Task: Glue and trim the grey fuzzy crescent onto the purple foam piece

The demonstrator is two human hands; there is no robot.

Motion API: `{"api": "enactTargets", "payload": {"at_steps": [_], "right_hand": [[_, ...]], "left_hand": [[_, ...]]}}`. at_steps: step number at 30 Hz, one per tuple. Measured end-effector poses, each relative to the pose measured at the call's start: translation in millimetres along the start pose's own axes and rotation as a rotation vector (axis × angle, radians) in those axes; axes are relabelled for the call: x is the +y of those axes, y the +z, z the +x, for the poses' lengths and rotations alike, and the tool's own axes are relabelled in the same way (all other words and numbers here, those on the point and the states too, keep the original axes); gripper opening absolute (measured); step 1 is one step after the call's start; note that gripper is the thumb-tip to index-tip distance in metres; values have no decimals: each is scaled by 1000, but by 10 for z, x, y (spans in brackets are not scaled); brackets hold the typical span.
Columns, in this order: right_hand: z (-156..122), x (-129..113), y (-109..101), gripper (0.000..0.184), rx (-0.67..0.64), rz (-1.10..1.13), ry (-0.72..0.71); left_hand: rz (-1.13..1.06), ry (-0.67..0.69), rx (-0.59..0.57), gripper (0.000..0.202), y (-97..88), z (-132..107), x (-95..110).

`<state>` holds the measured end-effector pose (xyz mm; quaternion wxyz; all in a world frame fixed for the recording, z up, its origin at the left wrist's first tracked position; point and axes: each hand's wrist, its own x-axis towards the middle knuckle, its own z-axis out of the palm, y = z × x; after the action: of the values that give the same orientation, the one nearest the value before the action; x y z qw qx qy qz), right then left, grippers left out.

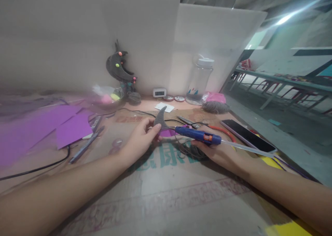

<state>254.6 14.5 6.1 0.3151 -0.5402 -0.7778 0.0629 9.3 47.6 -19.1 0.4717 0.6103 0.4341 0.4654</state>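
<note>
Though ribbed, smoothly curved grey piece (pixel 160 119).

Phone (pixel 247 135) lies right of glue gun (pixel 191 133), bottle (pixel 199 80) behind.

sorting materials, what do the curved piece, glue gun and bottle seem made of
Curved piece: probably matte grey yarn, its surface finely lined; the purple part perhaps paper. Glue gun: likely hard plastic, its blue body smooth. Bottle: transparent, so clear plastic or glass.
</note>
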Motion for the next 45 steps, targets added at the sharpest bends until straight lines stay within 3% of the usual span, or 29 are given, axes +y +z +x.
{"api": "enactTargets", "payload": {"at_steps": [17, 29, 38, 41, 45], "right_hand": [[6, 69, 34, 17, -9, -44, -28], [5, -146, -128, 14, -106, -38, 45], [3, 8, -3, 17, -27, 2, 24], [11, 11, -10, 17, -71, -1, 25], [16, -15, -38, 18, -32, -21, 21]], "left_hand": [[-9, 18, -7, 23, 9, -3, 19], [6, 10, -11, 23, -5, 18, -28], [-26, 1, -16, 22, 14, 2, 11], [-54, -12, -21, 22, 32, -10, 36], [-60, -15, -8, 23, 41, -17, 58]]}}
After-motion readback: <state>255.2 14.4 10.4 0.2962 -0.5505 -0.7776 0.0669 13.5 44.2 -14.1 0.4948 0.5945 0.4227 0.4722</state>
